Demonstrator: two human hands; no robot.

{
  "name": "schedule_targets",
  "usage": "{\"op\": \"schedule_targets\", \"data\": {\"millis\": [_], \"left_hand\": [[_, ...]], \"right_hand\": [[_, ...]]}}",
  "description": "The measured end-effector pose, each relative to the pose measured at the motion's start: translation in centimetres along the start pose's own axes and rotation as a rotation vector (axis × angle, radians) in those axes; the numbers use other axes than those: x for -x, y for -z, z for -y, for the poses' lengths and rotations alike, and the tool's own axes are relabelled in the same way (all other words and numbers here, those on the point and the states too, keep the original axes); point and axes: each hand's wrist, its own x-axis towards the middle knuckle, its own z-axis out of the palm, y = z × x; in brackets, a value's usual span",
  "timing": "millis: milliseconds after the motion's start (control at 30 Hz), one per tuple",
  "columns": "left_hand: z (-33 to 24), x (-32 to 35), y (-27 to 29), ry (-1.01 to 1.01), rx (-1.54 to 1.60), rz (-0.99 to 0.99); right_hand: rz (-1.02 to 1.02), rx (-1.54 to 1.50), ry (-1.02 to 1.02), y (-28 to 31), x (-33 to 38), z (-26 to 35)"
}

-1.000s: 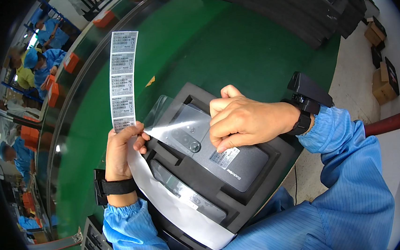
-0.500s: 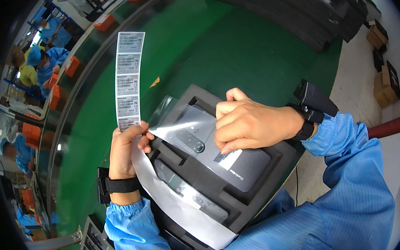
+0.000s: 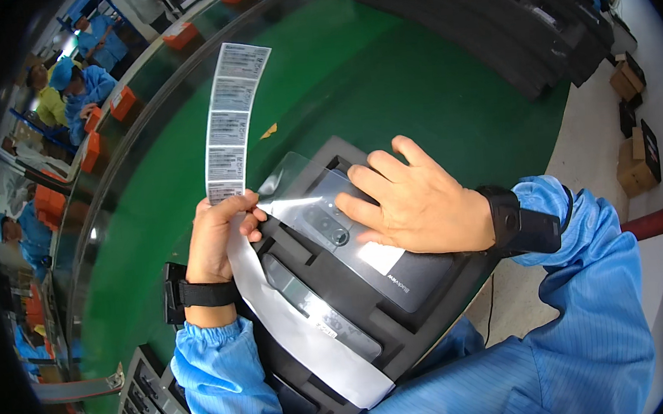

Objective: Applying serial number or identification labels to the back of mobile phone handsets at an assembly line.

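Note:
My left hand (image 3: 214, 239) pinches a long strip of printed labels (image 3: 229, 129) between thumb and fingers. The labelled end stands up above the hand, and bare white backing paper (image 3: 311, 345) trails below it toward my lap. A sheet of clear film (image 3: 289, 181) reaches from my left fingertips over the camera end of a dark grey tablet or large phone (image 3: 411, 282). This device lies back up in a black foam tray (image 3: 394, 328). My right hand (image 3: 429, 207) is spread over the device and film, fingers apart. A white label (image 3: 382, 257) shows partly beneath its thumb.
Another dark, glossy device (image 3: 320, 305) sits in a neighbouring tray slot, partly under the paper. Black foam trays are stacked (image 3: 481, 24) at the far right of the green table (image 3: 321, 75). Orange boxes (image 3: 122, 103) line the far left, where co-workers in blue work.
My right hand has gone from bunched fingers to spread ones over the device. The label strip now leans further right, and the whole view has shifted slightly.

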Motion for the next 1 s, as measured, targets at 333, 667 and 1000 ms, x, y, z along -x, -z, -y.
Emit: {"op": "schedule_targets", "data": {"millis": [333,667,1000], "left_hand": [[0.1,0.3,-5.4,-0.022,-0.067,0.044],[-5.1,9.8,-15.9,0.265,0.042,0.6],[-17.5,33.7,1.9,-0.311,-0.308,-0.548]], "right_hand": [[-0.252,-0.174,-0.131,4.4,4.1,-5.2],[-0.716,-0.473,-0.381,14.7,5.7,-13.0],[-0.406,-0.657,0.085,14.1,0.1,-14.7]]}}
